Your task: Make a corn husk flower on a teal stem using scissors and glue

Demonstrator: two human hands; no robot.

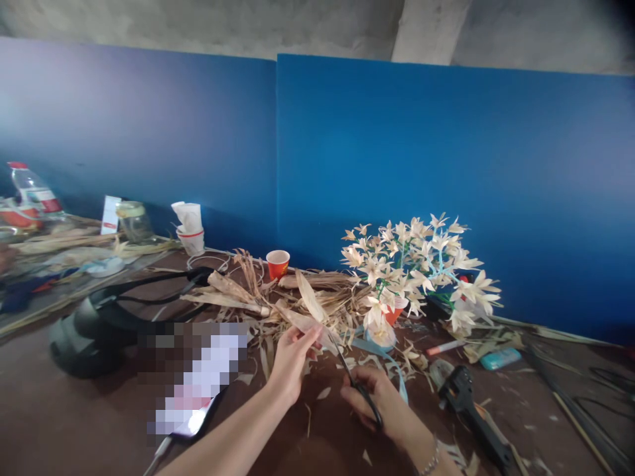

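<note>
My left hand (292, 357) pinches a pale piece of dried corn husk (326, 336) between thumb and fingers. In my right hand (374, 396) are black-handled scissors (364, 395), whose blades reach up to the husk's right edge. Behind my hands lies a heap of dried corn husks (238, 291), with one broad leaf (310, 297) sticking up. To the right stands a bunch of husk flowers (411, 264) in a red paper cup (395, 311). A light blue ribbon (394, 367) trails down beside my right hand.
A phone (198, 383) on a cable and a black headset (94, 330) lie to the left. A glue gun (473, 416) and a turquoise packet (501, 359) lie at the right. An orange paper cup (278, 266) stands near the blue partition (397, 152). Husk scraps litter the brown table (297, 449).
</note>
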